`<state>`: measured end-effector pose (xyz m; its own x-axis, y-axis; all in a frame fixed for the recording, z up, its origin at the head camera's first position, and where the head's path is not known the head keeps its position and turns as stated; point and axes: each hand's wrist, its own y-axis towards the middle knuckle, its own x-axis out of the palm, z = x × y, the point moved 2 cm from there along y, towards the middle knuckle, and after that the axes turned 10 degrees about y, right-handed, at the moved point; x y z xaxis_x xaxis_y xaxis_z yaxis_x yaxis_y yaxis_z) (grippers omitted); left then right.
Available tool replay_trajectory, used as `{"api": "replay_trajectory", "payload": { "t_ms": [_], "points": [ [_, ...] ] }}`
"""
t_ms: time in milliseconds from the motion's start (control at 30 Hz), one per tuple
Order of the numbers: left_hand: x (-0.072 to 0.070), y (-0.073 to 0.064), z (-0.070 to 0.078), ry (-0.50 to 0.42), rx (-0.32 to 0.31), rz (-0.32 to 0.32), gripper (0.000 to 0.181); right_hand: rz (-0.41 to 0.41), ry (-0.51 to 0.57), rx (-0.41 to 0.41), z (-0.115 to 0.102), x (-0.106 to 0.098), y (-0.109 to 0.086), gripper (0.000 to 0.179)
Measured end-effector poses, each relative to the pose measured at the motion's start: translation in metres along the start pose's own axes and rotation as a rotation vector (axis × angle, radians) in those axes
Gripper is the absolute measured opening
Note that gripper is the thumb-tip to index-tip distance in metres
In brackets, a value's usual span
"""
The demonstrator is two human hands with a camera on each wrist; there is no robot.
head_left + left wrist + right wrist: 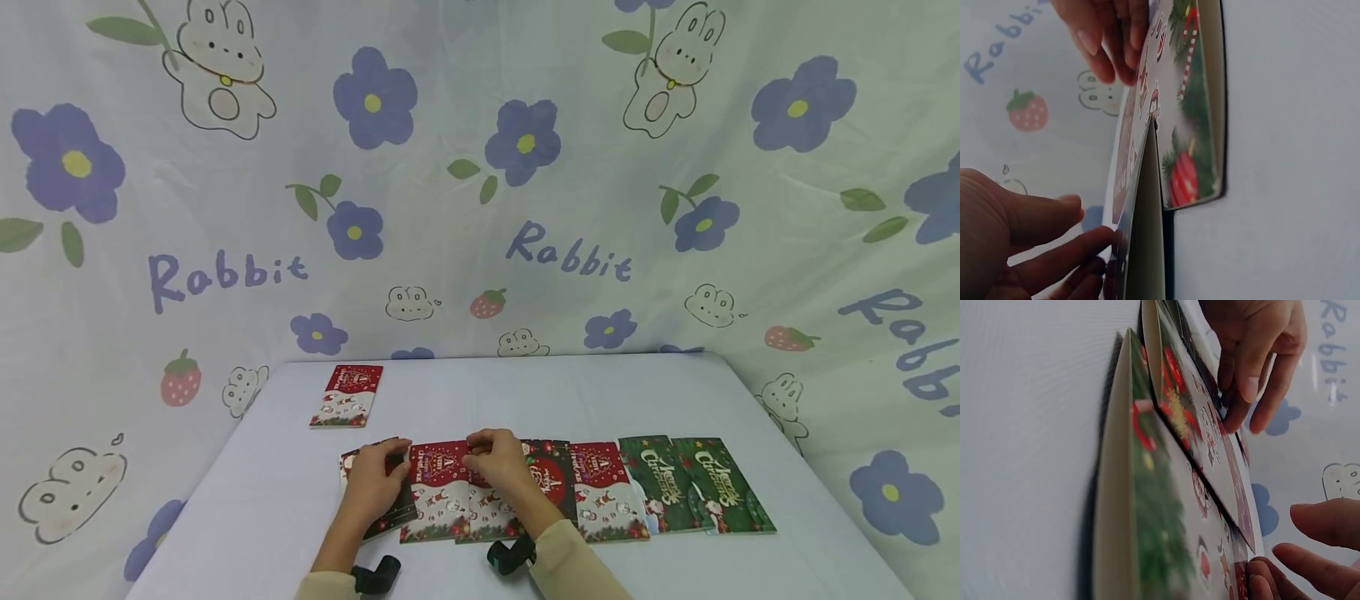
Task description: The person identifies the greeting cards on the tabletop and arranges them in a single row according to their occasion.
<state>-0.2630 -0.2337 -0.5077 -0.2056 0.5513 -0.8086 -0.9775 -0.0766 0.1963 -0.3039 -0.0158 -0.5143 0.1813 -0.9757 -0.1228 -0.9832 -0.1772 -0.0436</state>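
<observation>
Several Christmas booklets lie in an overlapping row on the white table. At the row's left end my left hand [375, 483] rests over a dark booklet [395, 518], which it partly covers; in the left wrist view the index fingertip touches a booklet and the thumb stands apart. Just right of it is a red-and-white booklet [437, 492]. My right hand [501, 462] is over another red-and-white booklet [487, 510], fingers near its far edge. In the right wrist view my right thumb and fingers [1322, 565] are apart, with some fingertips at the covers' edge.
Farther right in the row are a black booklet with a red disc [551, 475], a red-and-white booklet [606, 492] and two green ones, the outer green booklet [731, 492] ending the row. A single red-and-white booklet [347, 396] lies at the back left. A patterned curtain [450, 208] hangs behind the table.
</observation>
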Motion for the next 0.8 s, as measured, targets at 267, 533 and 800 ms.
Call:
{"api": "replay_trajectory", "payload": {
  "t_ms": [267, 533, 800],
  "points": [
    [0.0009, -0.0022, 0.0017, -0.016, -0.005, -0.021, 0.027, -0.010, -0.032, -0.020, 0.0020, 0.0007, 0.0005, 0.024],
    [0.0011, -0.0028, 0.0012, -0.072, -0.050, -0.036, 0.026, -0.021, -0.011, -0.011, 0.0018, 0.0017, 0.0000, 0.023],
    [0.0014, -0.0040, 0.0037, -0.139, -0.094, -0.042, 0.028, -0.015, 0.013, -0.013, 0.0020, 0.0036, 0.0022, 0.028]
  ]
}}
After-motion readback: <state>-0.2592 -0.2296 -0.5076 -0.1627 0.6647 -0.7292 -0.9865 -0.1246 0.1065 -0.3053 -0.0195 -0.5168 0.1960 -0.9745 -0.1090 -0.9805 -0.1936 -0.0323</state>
